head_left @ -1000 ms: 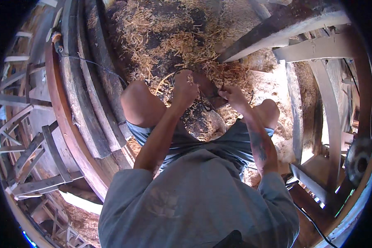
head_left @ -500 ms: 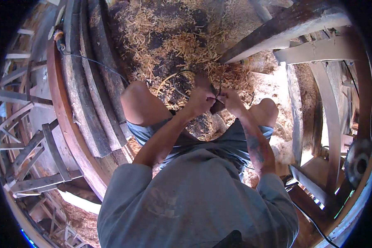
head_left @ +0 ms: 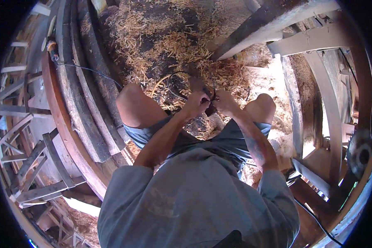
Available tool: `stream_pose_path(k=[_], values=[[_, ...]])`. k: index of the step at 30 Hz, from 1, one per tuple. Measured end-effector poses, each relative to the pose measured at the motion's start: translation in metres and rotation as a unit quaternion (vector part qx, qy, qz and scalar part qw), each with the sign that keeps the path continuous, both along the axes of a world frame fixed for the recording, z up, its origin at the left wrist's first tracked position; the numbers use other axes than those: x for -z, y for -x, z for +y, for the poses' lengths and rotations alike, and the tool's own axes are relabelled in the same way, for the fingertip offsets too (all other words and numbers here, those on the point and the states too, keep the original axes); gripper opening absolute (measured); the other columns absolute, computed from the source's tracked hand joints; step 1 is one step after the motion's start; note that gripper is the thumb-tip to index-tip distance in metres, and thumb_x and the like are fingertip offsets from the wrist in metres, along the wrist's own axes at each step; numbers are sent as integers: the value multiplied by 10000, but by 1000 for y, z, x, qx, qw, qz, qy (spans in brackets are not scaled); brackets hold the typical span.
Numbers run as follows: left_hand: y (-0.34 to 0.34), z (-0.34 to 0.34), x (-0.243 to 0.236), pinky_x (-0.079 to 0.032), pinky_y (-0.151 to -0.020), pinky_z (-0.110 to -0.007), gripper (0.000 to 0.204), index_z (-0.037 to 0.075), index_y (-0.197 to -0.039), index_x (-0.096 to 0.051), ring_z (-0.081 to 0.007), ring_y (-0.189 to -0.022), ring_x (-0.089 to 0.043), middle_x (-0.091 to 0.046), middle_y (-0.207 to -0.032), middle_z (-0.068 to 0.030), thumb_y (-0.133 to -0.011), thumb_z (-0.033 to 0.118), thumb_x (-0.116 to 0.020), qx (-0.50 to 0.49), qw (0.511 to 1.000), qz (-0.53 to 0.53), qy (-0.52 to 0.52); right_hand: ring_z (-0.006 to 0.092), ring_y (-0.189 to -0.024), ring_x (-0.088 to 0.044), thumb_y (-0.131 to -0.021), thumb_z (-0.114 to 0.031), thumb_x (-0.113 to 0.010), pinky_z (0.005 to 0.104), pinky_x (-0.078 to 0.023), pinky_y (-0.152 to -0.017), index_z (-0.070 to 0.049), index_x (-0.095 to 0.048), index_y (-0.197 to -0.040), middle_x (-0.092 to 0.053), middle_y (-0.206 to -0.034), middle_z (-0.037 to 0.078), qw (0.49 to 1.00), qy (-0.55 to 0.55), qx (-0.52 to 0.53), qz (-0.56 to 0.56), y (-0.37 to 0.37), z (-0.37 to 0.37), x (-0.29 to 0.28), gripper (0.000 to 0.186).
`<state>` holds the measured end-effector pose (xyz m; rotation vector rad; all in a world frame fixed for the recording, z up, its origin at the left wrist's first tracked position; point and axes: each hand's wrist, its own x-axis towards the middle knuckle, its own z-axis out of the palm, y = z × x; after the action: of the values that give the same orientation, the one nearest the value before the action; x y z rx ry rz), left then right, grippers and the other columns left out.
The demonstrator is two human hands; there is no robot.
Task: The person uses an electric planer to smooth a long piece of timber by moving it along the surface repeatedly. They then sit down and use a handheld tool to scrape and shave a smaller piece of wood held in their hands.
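Left hand (head_left: 197, 104) has moved beside right hand (head_left: 226, 103), both with fingers pinching dark cord (head_left: 213, 91).

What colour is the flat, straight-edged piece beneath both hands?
The flat, straight-edged piece looks dull reddish brown; the head view shows it best.

A woodworking workshop is indicated by the wood shavings (head_left: 175, 49) strewn thickly over the dark floor (head_left: 190, 16). Long, heavy planks (head_left: 79, 99) are laid side by side at the left, with wooden frames (head_left: 57, 159) gathered beyond them. Thick beams (head_left: 273, 31) are seen at the upper right, and a round disc (head_left: 359, 153) at the far right.
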<state>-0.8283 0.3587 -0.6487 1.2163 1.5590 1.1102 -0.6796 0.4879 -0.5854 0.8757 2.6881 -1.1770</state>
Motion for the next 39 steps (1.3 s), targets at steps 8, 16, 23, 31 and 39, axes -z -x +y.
stream_pose_path(k=[8, 16, 23, 31, 39], values=[[7, -3, -21, -537, -691, -390, 198, 1, -987, -722, -287, -731, -704, -709, -822, -185, -847, 135, -681, 27, 999, -17, 26, 300, -854, -628, -854, -98, -659, 400, -518, -732, -19, -658, -1070, -605, -1027, 167, 981, 85, 15, 176, -12, -8, 0, 230], [22, 2, -29, -542, -725, -360, 278, 19, -1015, -738, -238, -773, -713, -740, -876, -168, -810, 206, -749, 108, 993, 18, 49, 323, -1043, -615, -800, -25, -665, 397, -515, -895, -37, -644, -1144, -593, -1137, 179, 983, 51, -7, 174, -25, -14, 26, 344], [14, -3, -31, -545, -733, -403, 373, -7, -1000, -705, -289, -781, -714, -726, -871, -196, -745, 254, -784, 59, 995, 42, 75, 365, -975, -592, -810, -88, -670, 440, -506, -850, -30, -654, -1099, -579, -1074, 186, 983, 18, 2, 182, -18, -24, 13, 295], [12, -8, -51, -538, -739, -438, 389, -14, -1010, -684, -365, -815, -697, -708, -878, -205, -744, 254, -773, 59, 989, 110, 84, 430, -950, -580, -814, -182, -667, 486, -494, -820, 1, -622, -1044, -561, -997, 244, 997, 24, 43, 65, -9, -28, -2, 298], [21, -22, -9, -500, -669, -342, 232, -21, -938, -665, -186, -727, -627, -668, -787, -109, -821, 177, -693, -101, 989, -42, 97, 185, -794, -637, -874, -110, -635, 355, -515, -697, 19, -644, -986, -617, -846, 101, 949, 175, 147, 215, -4, -21, 1, 171]])
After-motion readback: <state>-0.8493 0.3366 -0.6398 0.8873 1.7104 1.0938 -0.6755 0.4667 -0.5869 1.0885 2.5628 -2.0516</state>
